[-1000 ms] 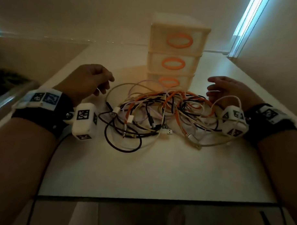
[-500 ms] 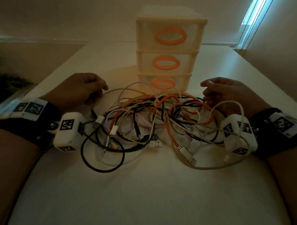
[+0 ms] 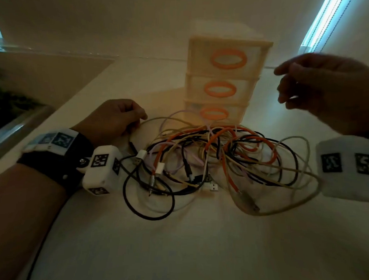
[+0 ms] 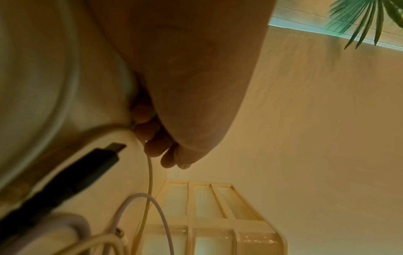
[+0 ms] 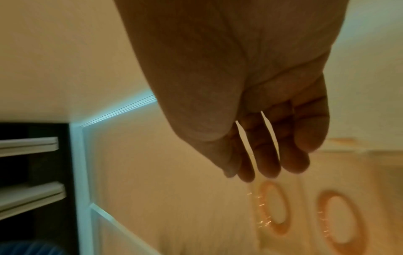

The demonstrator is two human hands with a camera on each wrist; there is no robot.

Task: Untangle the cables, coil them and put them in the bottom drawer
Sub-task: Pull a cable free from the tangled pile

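Still tangled: cables point(image 3: 216, 159), three drawers point(image 3: 221, 88), two hands.

Your left hand point(image 3: 115, 118) low on the surface, fingers curled under, forearm stretched forward, your right hand point(image 3: 327, 90) raised in the air, fingers point(image 5: 268, 155) loosely extended and slightly apart, holding nothing, palm down

Dim cream walls point(image 3: 100, 15), bright window point(image 3: 321, 21)

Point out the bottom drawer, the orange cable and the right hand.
bottom drawer point(image 3: 235, 114): head view, bare front panel beside its orange ring handle.
orange cable point(image 3: 160, 152): head view, left strand, above its white plug.
right hand point(image 3: 325, 90): head view, back of the hand.
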